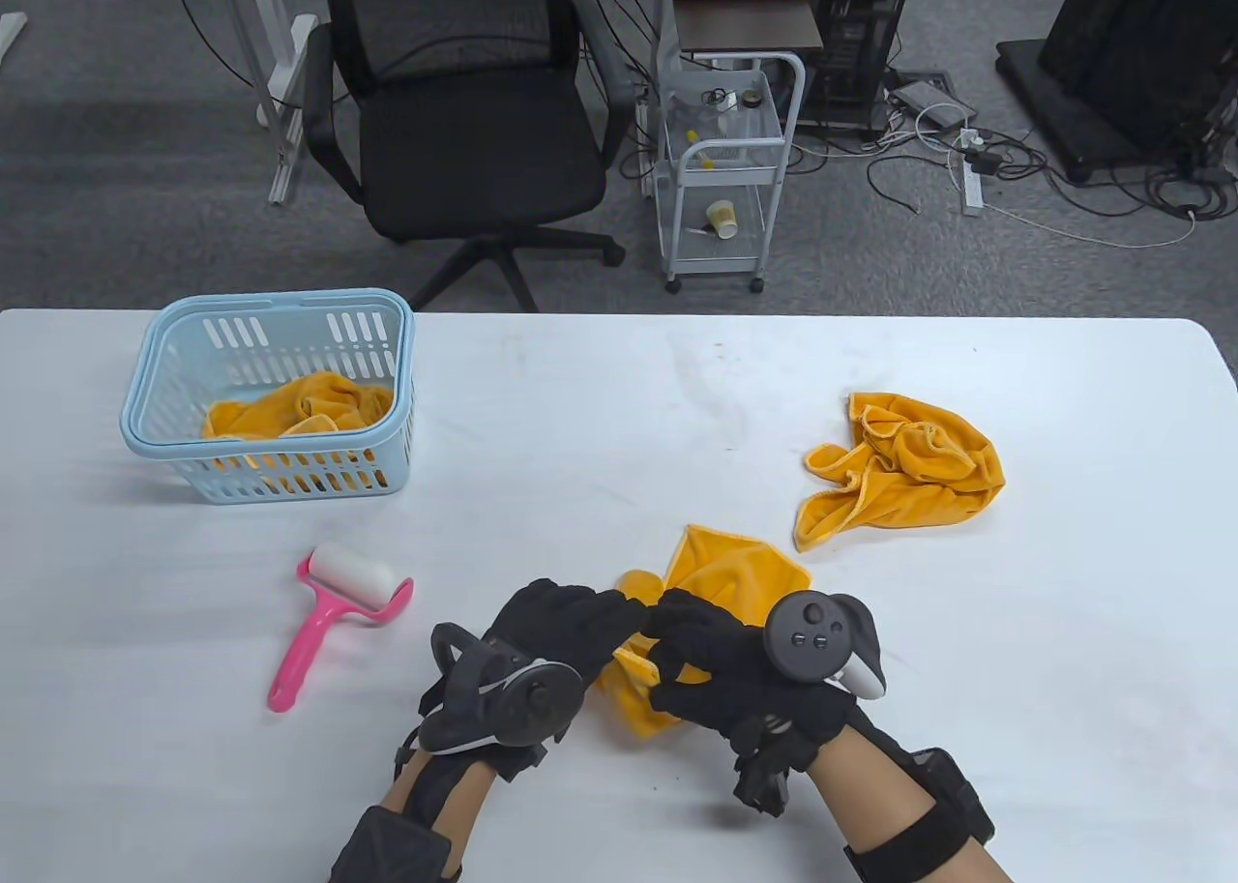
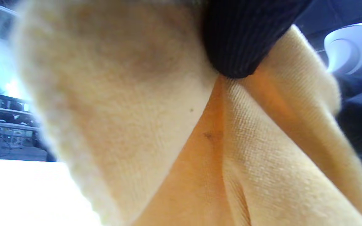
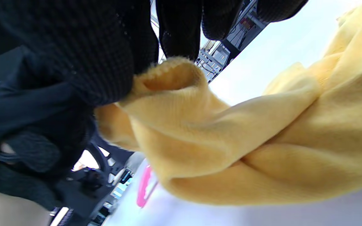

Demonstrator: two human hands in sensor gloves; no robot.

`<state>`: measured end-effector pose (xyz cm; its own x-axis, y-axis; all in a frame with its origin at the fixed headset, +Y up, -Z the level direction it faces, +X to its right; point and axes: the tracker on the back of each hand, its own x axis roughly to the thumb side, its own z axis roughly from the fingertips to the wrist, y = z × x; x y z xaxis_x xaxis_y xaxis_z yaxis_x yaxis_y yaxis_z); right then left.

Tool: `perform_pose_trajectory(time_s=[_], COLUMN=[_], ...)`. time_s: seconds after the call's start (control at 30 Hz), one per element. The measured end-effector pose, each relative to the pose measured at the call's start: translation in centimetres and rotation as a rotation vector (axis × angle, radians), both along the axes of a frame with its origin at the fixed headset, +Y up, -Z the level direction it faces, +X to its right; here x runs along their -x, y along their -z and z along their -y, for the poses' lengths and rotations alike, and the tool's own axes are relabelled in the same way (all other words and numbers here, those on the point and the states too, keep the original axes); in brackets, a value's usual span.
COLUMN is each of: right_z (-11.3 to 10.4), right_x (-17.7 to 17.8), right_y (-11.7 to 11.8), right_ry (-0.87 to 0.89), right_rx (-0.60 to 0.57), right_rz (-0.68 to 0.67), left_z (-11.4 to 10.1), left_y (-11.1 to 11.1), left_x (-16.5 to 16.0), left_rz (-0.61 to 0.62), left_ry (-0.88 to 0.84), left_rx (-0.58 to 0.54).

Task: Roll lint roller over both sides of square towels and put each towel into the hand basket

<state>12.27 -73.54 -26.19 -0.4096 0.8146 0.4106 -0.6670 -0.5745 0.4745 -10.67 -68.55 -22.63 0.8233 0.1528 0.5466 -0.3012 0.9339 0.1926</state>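
Both gloved hands hold one crumpled yellow towel [image 1: 721,566] near the table's front middle. My left hand [image 1: 566,627] grips its left edge; my right hand [image 1: 701,646] pinches a fold beside it. In the left wrist view the towel [image 2: 137,119] fills the frame under a dark fingertip [image 2: 236,40]. The right wrist view has my fingers [image 3: 105,53] pinching the towel's hem [image 3: 171,75]. The pink lint roller [image 1: 334,607] lies to the left, untouched. A second yellow towel [image 1: 904,472] lies bunched at the right. The light-blue basket [image 1: 184,361] at the back left holds a yellow towel [image 1: 300,404].
The white table [image 1: 600,409] has bare room between the basket and the right-hand towel. Beyond the far edge stand a black office chair [image 1: 464,119] and a white trolley [image 1: 725,167], with cables on the floor.
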Motion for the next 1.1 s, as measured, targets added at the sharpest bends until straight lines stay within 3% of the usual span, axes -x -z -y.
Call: perform_pose_trajectory(time_s=[0.27, 0.4, 0.53, 0.63, 0.73, 0.87, 1.0, 1.1], right_z=[0.2, -0.1, -0.3, -0.1, 0.0, -0.1, -0.2, -0.8], right_x=[0.2, 0.5, 0.7, 0.9, 1.2, 1.0, 0.5, 0.0], right_y=[0.0, -0.3, -0.4, -0.4, -0.3, -0.2, 0.2, 0.3], right_ry=[0.075, 0.088, 0.027, -0.041, -0.084, -0.173, -0.25, -0.404], right_rx=[0.056, 0.032, -0.008, -0.01, 0.033, 0.017, 0.072, 0.059], right_rz=[-0.057, -0.012, 0.023, -0.039, -0.099, -0.043, -0.098, -0.134], left_z=[0.5, 0.6, 0.3, 0.0, -0.1, -0.5, -1.2, -2.2], left_y=[0.3, 0.4, 0.3, 0.3, 0.3, 0.2, 0.3, 0.1], left_x=[0.2, 0.3, 0.5, 0.8, 0.9, 1.3, 2.0, 3.0], left_rz=[-0.064, -0.068, -0.091, -0.1, -0.108, -0.139, -0.163, -0.208], left_ry=[0.083, 0.069, 0.06, 0.054, 0.068, 0.077, 0.047, 0.027], left_rx=[-0.028, -0.016, -0.047, -0.052, -0.06, -0.09, -0.093, -0.13])
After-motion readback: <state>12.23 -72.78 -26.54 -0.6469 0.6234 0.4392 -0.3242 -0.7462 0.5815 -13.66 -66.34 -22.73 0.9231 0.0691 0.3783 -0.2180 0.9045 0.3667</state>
